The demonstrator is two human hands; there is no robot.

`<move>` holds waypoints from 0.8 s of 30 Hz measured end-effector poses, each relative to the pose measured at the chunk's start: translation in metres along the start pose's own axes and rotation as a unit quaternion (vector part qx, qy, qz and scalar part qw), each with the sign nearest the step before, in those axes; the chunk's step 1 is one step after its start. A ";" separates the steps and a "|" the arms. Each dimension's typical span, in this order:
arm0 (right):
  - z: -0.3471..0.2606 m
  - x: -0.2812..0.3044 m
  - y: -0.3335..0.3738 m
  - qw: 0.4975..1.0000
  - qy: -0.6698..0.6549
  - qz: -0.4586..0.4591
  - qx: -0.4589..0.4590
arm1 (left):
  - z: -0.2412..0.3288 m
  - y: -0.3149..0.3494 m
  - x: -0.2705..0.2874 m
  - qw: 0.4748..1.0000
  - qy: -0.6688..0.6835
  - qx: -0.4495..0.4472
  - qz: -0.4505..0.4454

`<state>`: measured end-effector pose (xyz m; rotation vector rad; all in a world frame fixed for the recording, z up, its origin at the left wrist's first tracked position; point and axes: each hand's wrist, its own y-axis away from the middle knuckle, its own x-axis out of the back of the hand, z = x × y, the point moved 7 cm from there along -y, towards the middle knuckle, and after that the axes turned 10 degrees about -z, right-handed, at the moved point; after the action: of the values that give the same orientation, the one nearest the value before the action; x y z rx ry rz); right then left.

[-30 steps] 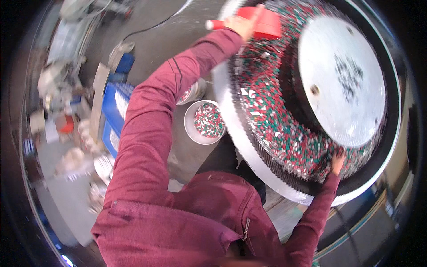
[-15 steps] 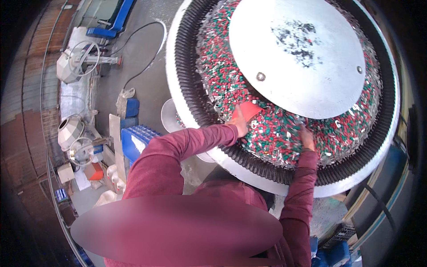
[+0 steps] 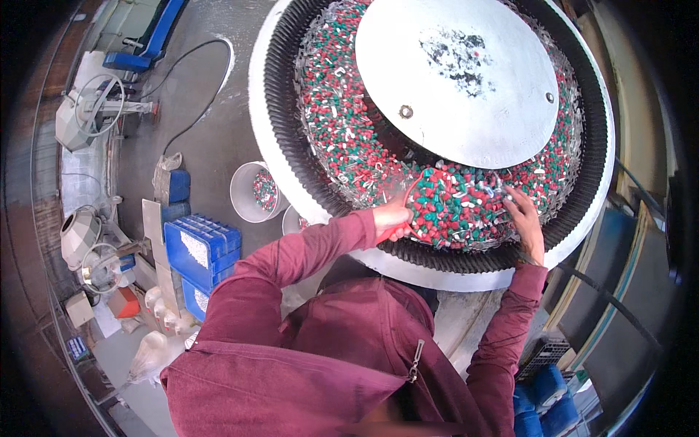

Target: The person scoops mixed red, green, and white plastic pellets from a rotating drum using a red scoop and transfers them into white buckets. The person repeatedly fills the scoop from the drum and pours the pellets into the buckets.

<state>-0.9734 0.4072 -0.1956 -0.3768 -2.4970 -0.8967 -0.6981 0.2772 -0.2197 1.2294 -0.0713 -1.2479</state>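
Observation:
In front of me is a large round bowl-shaped machine with a black ribbed lining [image 3: 320,182] and a white rim [image 3: 473,280]. Red and green pieces [image 3: 335,116] fill its ring-shaped channel, with small silvery metal parts among them. My left hand [image 3: 394,218] is closed on a red scoop [image 3: 413,191] at the channel's near side. A raised heap of the same pieces [image 3: 459,207] lies beside it, hiding most of the scoop. At the heap's right edge is my right hand [image 3: 527,222], fingers apart, fingertips against the pieces.
A white disc-shaped cover [image 3: 459,80] tops the machine's middle. Left of it stand a pale bucket [image 3: 247,207] with some pieces inside and blue crates [image 3: 207,244] with white contents. A black hose [image 3: 182,120] crosses the floor. Blue containers [image 3: 550,386] stand at lower right.
The scoop has come nearer to me, and a heap of pieces now rises beside it. My left hand has turned, and my right hand has moved right with its fingers spread. The view has shifted.

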 end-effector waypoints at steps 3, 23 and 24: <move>0.026 0.018 0.016 0.974 0.199 0.086 -0.061 | 0.001 0.047 -0.005 0.992 0.066 -0.111 -0.018; 0.008 -0.032 -0.023 0.946 0.320 -0.003 -0.043 | -0.104 0.415 0.159 0.843 0.351 -0.305 0.270; 0.005 -0.035 -0.023 0.947 0.315 -0.004 -0.056 | -0.115 0.428 0.177 0.829 0.339 -0.324 0.305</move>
<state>-0.9545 0.3900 -0.2288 -0.0872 -1.8660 -0.9785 -0.2697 0.1459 -0.0548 0.8642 0.4245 -0.1776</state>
